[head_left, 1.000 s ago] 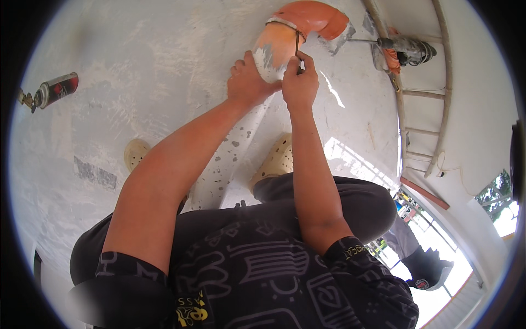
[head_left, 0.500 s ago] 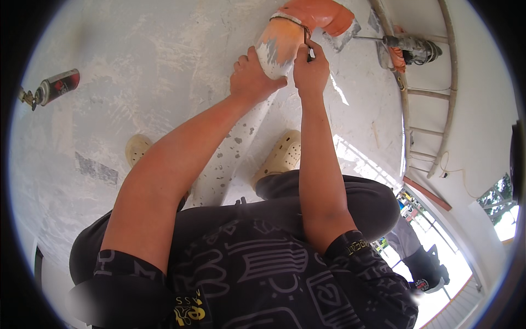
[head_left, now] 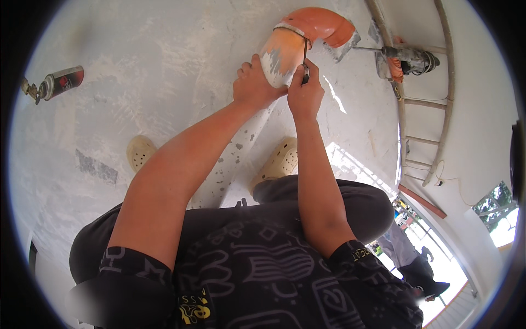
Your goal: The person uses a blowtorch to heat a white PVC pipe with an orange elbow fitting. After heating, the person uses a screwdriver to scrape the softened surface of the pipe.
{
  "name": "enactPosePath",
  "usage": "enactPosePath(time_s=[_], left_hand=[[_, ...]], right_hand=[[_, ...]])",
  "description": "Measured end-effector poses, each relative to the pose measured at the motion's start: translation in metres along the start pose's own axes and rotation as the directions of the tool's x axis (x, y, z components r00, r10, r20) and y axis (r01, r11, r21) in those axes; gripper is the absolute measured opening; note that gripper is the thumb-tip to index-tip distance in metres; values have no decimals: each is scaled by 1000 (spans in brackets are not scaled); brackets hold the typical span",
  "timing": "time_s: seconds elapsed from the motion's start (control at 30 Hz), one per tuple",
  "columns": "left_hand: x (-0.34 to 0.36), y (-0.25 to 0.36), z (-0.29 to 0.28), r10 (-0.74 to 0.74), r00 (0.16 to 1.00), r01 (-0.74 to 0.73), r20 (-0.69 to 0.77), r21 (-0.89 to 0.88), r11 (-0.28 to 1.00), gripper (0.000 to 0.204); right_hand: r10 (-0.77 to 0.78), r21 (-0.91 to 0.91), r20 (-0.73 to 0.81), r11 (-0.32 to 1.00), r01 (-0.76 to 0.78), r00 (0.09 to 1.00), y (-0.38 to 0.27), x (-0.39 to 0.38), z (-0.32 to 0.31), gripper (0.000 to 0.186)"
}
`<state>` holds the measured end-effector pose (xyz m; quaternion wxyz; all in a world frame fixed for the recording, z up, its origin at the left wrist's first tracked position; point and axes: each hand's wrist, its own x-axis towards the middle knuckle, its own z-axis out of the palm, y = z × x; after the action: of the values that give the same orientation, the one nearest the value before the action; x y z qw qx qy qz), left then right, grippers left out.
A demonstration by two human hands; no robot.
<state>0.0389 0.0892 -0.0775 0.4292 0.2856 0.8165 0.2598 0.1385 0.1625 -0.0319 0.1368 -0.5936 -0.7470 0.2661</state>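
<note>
A paint-spattered pipe (head_left: 280, 52), orange at its far end and whitish nearer me, runs toward me between my shoes. An orange elbow fitting (head_left: 318, 24) joins its far end and bends to the right. My left hand (head_left: 255, 83) is wrapped over the pipe's left side, thumb stretched across it. In my right hand (head_left: 304, 96) is a slim black tool that looks like a utility knife (head_left: 305, 75). Its thin dark blade points away from me, with the tip by the rim where pipe and elbow meet. My fingers partly hide the handle.
A gas canister with a torch head (head_left: 61, 82) lies on the left. To the right, a power drill (head_left: 413, 59) rests by a wooden ladder (head_left: 424, 103). My beige clogs (head_left: 279, 159) flank the pipe. Another person in a dark cap (head_left: 419, 277) is at lower right.
My right hand has drawn back toward me along the pipe, showing more of the tool's blade. My left hand keeps its hold on the pipe. The whole view has shifted slightly.
</note>
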Motion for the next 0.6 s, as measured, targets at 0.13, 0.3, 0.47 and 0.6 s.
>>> enactPosePath(time_s=[0.13,0.3,0.47,0.6], left_hand=[[0,-3,3,33,998,-34,-55,-15,999,124],[1,-3,4,-21,1000,20,23,6,1000,130],[-2,0,3,-10,1000,10,0,-13,1000,123],[-4,-2,2,26,1000,-27,-7,-24,999,121]], right_hand=[[-51,-48,3,998,51,999,8,-6,-1,36],[-89,-66,33,994,91,995,8,7,-8,33],[-6,-34,63,999,8,998,1,16,-8,34],[8,1,-37,1000,-7,999,-14,22,1,42]])
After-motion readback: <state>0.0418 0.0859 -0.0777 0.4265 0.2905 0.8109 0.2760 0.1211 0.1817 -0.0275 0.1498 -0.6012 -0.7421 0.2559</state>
